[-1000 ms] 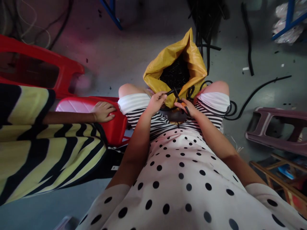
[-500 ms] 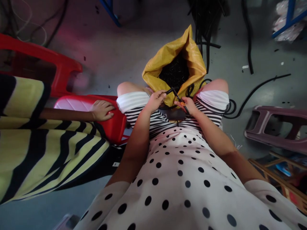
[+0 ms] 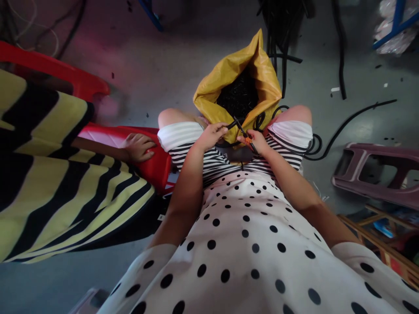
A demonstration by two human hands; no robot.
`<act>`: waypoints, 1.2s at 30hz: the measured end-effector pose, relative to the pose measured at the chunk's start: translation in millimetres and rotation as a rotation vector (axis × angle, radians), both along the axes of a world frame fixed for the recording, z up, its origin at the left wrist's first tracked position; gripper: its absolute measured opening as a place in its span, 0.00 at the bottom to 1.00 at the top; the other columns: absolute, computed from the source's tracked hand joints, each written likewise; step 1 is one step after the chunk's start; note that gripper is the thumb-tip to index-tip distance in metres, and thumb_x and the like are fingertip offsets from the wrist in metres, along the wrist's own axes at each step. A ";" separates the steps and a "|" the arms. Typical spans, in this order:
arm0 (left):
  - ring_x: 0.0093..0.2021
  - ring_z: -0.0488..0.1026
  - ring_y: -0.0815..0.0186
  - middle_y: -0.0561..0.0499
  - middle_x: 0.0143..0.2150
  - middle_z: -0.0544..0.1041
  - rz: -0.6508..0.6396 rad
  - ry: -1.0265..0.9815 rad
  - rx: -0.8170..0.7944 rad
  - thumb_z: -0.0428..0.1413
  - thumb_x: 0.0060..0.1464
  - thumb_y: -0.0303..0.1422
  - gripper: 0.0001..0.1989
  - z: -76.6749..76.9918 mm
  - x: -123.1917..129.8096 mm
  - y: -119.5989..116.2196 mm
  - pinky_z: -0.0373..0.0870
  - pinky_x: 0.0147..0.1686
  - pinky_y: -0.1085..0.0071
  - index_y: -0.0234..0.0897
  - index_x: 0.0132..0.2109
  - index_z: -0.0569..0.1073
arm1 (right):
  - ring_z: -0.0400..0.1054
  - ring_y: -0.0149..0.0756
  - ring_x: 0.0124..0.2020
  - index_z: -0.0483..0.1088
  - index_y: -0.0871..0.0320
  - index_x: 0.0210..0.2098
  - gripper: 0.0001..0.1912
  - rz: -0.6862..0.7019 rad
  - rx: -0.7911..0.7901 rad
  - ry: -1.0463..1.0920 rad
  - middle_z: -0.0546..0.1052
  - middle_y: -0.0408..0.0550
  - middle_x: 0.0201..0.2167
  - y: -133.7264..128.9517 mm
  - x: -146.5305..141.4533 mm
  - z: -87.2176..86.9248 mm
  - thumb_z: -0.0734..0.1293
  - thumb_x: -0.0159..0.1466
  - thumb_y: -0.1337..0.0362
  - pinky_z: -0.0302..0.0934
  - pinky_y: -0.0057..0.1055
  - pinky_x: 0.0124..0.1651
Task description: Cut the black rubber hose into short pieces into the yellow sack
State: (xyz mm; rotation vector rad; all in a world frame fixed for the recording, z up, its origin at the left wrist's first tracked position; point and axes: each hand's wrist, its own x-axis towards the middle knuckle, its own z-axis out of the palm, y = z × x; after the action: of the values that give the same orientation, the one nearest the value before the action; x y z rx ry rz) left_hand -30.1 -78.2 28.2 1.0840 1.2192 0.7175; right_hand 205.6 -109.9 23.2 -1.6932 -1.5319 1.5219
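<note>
My left hand (image 3: 213, 135) pinches a short end of black tubing (image 3: 232, 125) between thumb and fingers. My right hand (image 3: 258, 142) is closed around scissors (image 3: 241, 127) with orange on the handles, their blades at the end of the tubing. Both hands are over my lap, at the near rim of a yellow sack (image 3: 209, 89). Inside the sack lies a heap of small black pieces (image 3: 238, 95). Loops of black tubing (image 3: 259, 122) hang beside my right hand. Whether the blades touch the tubing is too small to tell.
At my left, a co-worker in a striped top (image 3: 78, 192) rests a hand (image 3: 140, 147) on a red stool (image 3: 157, 163). Long black tubes (image 3: 283, 26) lie beyond the sack. A curved tube (image 3: 347, 115) and a mauve stool (image 3: 356, 168) are at right.
The co-worker's striped torso and arm have shifted toward the right. My hands stay nearly in place, with the scissors still against or close to the tubing. The whole view has moved slightly.
</note>
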 end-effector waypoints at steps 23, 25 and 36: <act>0.56 0.82 0.54 0.44 0.50 0.88 0.096 0.324 0.240 0.64 0.60 0.28 0.08 -10.1 32.1 0.0 0.74 0.64 0.60 0.37 0.46 0.85 | 0.53 0.33 0.30 0.57 0.52 0.29 0.36 -0.011 0.006 -0.073 0.61 0.39 0.25 -2.4 -4.0 7.0 0.74 0.57 0.30 0.48 0.34 0.35; 0.56 0.83 0.54 0.44 0.50 0.88 0.024 0.303 0.245 0.65 0.58 0.27 0.09 -11.2 29.0 2.2 0.74 0.65 0.59 0.37 0.46 0.85 | 0.54 0.33 0.31 0.57 0.52 0.30 0.36 0.007 -0.013 -0.052 0.62 0.39 0.26 -2.2 -2.9 5.2 0.73 0.59 0.29 0.49 0.34 0.36; 0.51 0.84 0.57 0.45 0.50 0.89 0.106 0.351 0.233 0.65 0.61 0.32 0.11 -16.9 24.3 -5.9 0.77 0.59 0.63 0.35 0.49 0.86 | 0.48 0.30 0.28 0.54 0.52 0.25 0.37 -0.012 0.089 -0.098 0.55 0.37 0.22 2.1 -5.7 -11.6 0.74 0.57 0.29 0.43 0.34 0.33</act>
State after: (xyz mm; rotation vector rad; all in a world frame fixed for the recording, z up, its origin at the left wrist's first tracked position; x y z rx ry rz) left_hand -5.8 -84.1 11.3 1.3872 1.5279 0.7862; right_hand 199.9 -107.8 11.6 -1.7457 -1.6107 1.3618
